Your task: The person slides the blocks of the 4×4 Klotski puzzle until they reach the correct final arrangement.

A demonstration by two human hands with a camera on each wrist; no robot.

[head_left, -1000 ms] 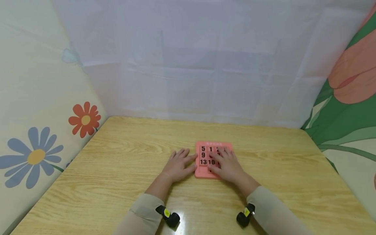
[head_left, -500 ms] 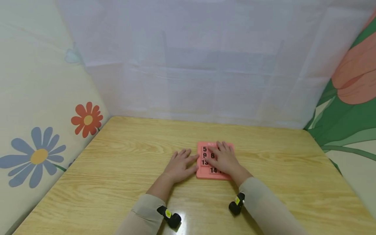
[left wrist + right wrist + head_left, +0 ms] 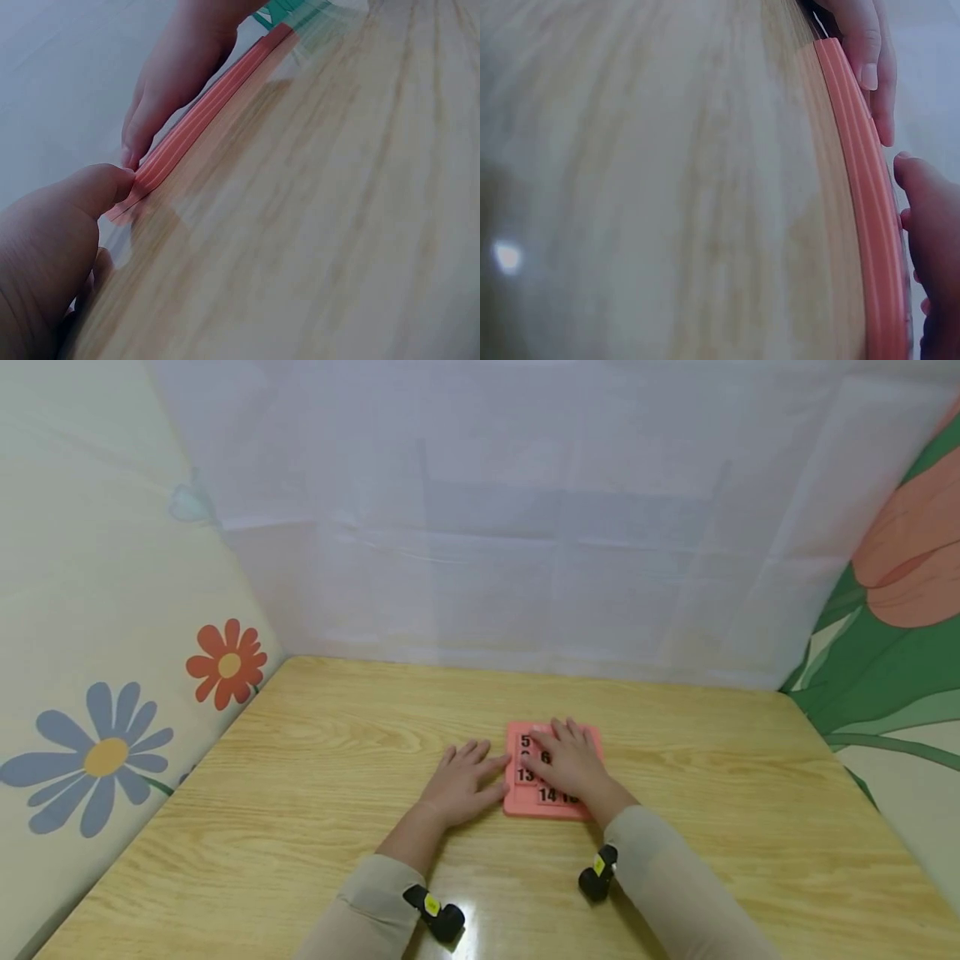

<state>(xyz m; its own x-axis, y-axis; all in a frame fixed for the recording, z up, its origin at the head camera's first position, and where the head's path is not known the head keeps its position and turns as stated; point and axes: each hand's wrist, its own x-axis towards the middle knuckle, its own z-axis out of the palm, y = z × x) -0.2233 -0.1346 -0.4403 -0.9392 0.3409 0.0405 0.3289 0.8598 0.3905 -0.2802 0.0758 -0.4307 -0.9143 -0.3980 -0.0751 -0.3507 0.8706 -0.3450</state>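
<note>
A pink sliding number puzzle [image 3: 519, 811] lies flat on the table, its black-numbered tiles partly covered. Tiles 5, 13 and 14 show at its left and bottom, and the bottom-left slot holds no tile. My right hand [image 3: 576, 768] is spread over the board, its fingertips on or just above the tiles; exact contact is hidden. Beside the left edge rests my left hand [image 3: 456, 787], fingers extended, its thumb and index finger at the frame. In the left wrist view, that thumb touches the corner of the puzzle [image 3: 202, 112]. The right wrist view shows the right thumb above the tile face.
The wood-grain table [image 3: 315, 760] extends around the puzzle on all sides. A white sheet [image 3: 487, 568] hangs behind it, with flower-printed cloth [image 3: 90, 610] at the left. Small black cameras, one of them the left camera [image 3: 442, 920], are strapped to both sleeves.
My right hand has shifted left across the board, uncovering tile 14 at the bottom and covering the upper middle tiles. The left hand keeps its place at the frame.
</note>
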